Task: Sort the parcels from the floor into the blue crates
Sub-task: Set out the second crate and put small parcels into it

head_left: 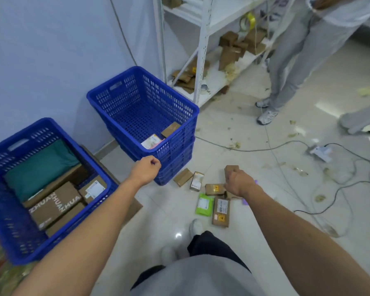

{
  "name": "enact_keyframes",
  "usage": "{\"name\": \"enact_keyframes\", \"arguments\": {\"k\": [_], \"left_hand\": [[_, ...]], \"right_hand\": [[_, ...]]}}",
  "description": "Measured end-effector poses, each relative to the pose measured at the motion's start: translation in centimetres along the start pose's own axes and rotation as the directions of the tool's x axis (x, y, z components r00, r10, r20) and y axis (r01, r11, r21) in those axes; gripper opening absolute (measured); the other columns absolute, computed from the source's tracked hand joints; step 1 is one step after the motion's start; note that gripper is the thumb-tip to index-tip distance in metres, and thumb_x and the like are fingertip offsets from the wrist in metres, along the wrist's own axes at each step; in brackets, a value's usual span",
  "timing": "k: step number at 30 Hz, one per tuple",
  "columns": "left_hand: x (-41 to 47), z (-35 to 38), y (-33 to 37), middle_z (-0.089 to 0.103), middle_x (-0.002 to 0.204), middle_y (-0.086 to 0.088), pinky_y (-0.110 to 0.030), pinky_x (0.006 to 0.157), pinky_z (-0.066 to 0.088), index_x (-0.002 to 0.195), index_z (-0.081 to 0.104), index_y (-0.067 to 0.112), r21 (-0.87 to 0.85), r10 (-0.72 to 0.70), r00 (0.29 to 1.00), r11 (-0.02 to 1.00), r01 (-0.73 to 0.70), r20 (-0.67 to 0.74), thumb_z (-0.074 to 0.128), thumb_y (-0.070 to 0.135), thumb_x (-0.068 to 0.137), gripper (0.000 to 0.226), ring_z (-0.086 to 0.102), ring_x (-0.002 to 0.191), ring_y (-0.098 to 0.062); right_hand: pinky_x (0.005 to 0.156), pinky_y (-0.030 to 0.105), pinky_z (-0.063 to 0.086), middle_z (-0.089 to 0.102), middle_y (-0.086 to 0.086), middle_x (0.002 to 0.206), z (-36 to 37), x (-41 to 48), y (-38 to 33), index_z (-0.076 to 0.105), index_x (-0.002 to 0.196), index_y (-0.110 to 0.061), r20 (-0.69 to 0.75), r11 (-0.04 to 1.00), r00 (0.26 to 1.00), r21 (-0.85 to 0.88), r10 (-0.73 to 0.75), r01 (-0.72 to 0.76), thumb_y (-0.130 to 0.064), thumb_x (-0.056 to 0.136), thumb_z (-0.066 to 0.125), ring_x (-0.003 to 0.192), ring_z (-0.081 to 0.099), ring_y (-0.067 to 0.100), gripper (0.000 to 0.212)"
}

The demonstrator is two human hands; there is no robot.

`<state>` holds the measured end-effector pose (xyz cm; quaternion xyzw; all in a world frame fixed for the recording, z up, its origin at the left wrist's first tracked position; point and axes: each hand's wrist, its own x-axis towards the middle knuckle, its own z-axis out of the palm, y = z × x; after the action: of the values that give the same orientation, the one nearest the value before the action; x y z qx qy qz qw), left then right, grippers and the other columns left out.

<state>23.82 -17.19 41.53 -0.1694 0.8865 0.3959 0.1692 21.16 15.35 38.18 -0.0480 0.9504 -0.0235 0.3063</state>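
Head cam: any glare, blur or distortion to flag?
Head view: fisheye bows the shelf post; glare spot on the floor by the shoe; right hand and its brown parcel slightly smeared; lighting flat, shadows faint.

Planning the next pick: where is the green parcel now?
Head view, on the floor right of centre: the green parcel lies flat beside a brown parcel on its right, just below-left of the right hand.

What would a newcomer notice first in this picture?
Two blue crates catch the eye: the near crate at the left, full of brown boxes, and the far crate by the wall, almost empty. On the floor lies a bright green parcel; the right hand grips a brown parcel.
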Motion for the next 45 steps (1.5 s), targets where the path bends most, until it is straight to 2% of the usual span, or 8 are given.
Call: {"name": "enact_keyframes", "arguments": {"k": [5,12,18,24,28,33,40,45], "left_hand": [[-1.3,4.7,2.5,0.071,0.099,-0.003,-0.047,0.093,0.055,0.097,0.068,0.019,-0.004,0.024,0.997,1.000,-0.024,0.071,0.053,0.024,0.096,0.016,0.067,0.097,-0.027],[-2.9,13.0,6.9,0.072,0.095,0.004,-0.043,0.090,0.055,0.088,0.068,0.027,0.016,0.015,0.994,1.000,-0.017,0.108,0.055,0.037,0.090,0.017,0.069,0.093,-0.022],[-6.5,22.0,10.9,0.073,0.096,-0.004,-0.033,0.073,0.051,0.087,0.066,0.025,-0.151,-0.054,0.993,0.986,0.070,0.108,0.054,0.028,0.097,0.016,0.072,0.078,-0.016],[-8.6,28.9,13.3,0.071,0.098,-0.007,-0.042,0.093,0.056,0.094,0.067,0.025,-0.182,-0.127,0.989,0.973,0.139,0.079,0.054,0.025,0.097,0.014,0.071,0.083,-0.021],[-10.3,31.0,13.3,0.073,0.098,-0.007,-0.040,0.090,0.056,0.091,0.067,0.028,-0.148,-0.202,0.977,0.966,0.211,0.072,0.054,0.024,0.095,0.014,0.071,0.088,-0.024],[-11.3,32.7,11.5,0.072,0.098,-0.007,-0.038,0.086,0.057,0.092,0.067,0.029,-0.146,-0.283,0.956,0.945,0.292,0.078,0.058,0.020,0.093,0.012,0.072,0.084,-0.022],[-8.0,34.6,8.9,0.073,0.094,-0.001,-0.035,0.080,0.053,0.094,0.068,0.028,-0.149,-0.325,0.938,0.928,0.341,0.120,0.058,0.020,0.093,0.013,0.073,0.086,-0.020],[-4.6,36.2,6.5,0.074,0.094,0.000,-0.039,0.083,0.054,0.091,0.070,0.028,-0.159,-0.331,0.928,0.920,0.358,0.174,0.058,0.021,0.094,0.015,0.073,0.086,-0.019]], "right_hand": [[0.102,0.039,0.042,0.047,0.015,0.135,1.8,-3.3,4.6,0.051,0.135,-0.007,-0.031,0.996,0.997,0.036,0.077,-0.076,-0.037,0.095,0.050,0.125,0.046,0.031,0.050],[0.103,0.037,0.043,0.046,0.015,0.136,4.1,-6.2,14.4,0.053,0.133,-0.008,-0.019,0.993,0.994,0.057,0.108,-0.107,-0.031,0.095,0.048,0.126,0.048,0.030,0.045],[0.099,0.038,0.044,0.047,0.016,0.130,4.4,-7.8,22.5,0.051,0.131,-0.005,0.006,0.999,1.000,0.044,0.026,-0.026,-0.031,0.095,0.047,0.119,0.049,0.033,0.045],[0.101,0.039,0.043,0.043,0.013,0.138,4.5,-6.8,28.1,0.048,0.136,-0.008,0.035,0.996,0.996,-0.030,-0.082,0.083,-0.035,0.096,0.047,0.126,0.043,0.030,0.049],[0.099,0.039,0.042,0.042,0.014,0.140,5.5,-5.5,30.4,0.047,0.136,-0.008,0.085,0.988,0.989,-0.089,-0.118,0.125,-0.036,0.097,0.046,0.126,0.043,0.030,0.049],[0.096,0.039,0.042,0.045,0.013,0.134,7.5,-4.0,31.7,0.049,0.133,-0.008,0.168,0.986,0.979,-0.100,-0.113,0.131,-0.036,0.096,0.047,0.122,0.047,0.030,0.046],[0.094,0.039,0.042,0.049,0.012,0.128,10.3,-1.6,32.5,0.052,0.125,-0.005,0.162,0.987,0.981,-0.103,-0.108,0.126,-0.029,0.093,0.048,0.119,0.048,0.029,0.039],[0.095,0.038,0.041,0.049,0.009,0.126,12.4,1.6,33.9,0.051,0.123,-0.008,0.172,0.985,0.983,-0.142,-0.070,0.095,-0.027,0.093,0.048,0.119,0.048,0.027,0.036]]}}
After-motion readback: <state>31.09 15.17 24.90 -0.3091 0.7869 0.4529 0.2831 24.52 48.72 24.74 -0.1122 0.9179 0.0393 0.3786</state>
